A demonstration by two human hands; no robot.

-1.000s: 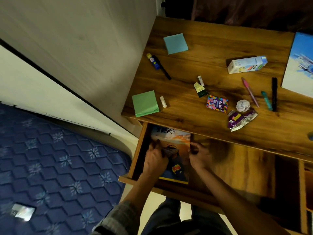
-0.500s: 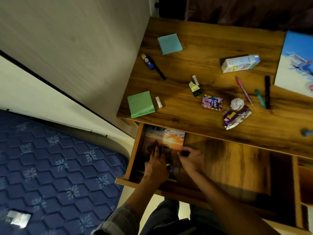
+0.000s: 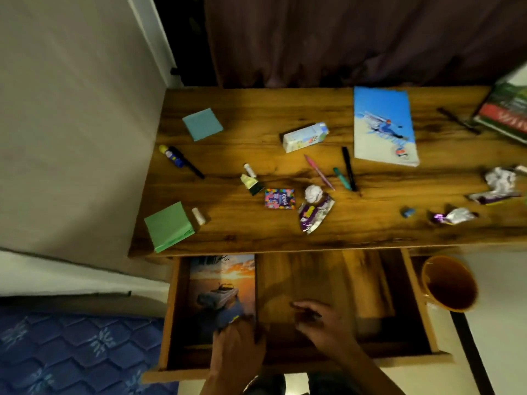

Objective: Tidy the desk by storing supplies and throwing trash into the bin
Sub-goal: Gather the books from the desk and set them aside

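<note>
The desk drawer is pulled open. A notebook with a sunset and boat cover lies flat in its left side. My left hand rests at that notebook's lower right corner, fingers curled and mostly hidden. My right hand hovers over the bare drawer floor, fingers apart and holding nothing. On the desk lie a green sticky pad, a blue sticky pad, a glue stick, several pens, a candy box, a paper ball and a purple wrapper.
An orange bin stands on the floor right of the drawer. A small carton, a blue notebook, a book, crumpled paper and more wrappers lie further right. A wall closes the left; a blue mattress lies below it.
My right hand has come off the notebook and moved right over the drawer floor. The left hand slid to the notebook's lower corner. The view swung right, showing the bin and more of the desk.
</note>
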